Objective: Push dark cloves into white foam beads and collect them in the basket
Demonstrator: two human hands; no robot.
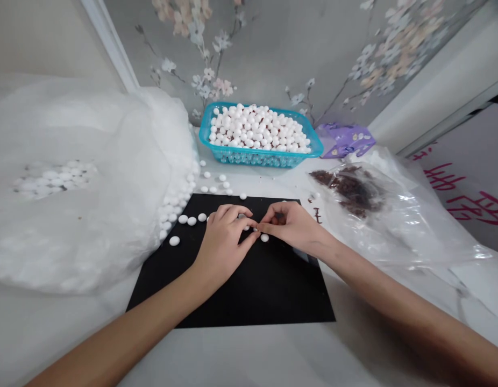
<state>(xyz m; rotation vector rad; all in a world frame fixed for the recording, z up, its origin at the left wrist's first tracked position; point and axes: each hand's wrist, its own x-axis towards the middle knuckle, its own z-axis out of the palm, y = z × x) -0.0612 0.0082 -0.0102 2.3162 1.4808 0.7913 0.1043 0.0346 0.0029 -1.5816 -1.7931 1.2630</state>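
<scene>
Both hands meet over the far part of a black mat [249,290]. My left hand [225,239] is closed, its fingertips pinched on a small white bead between the two hands. My right hand [291,223] is curled, its fingertips pressed against the same spot; a small dark piece shows under its fingers. Another white bead [264,237] lies just below the fingertips. Several loose white beads [191,220] lie on the mat's left edge. A teal basket [260,156] full of white beads stands behind.
A large clear bag of white beads [71,183] fills the left side. A clear bag with dark brown pieces [354,191] lies on the right. A purple packet [346,138] sits by the basket. A floral wall rises behind.
</scene>
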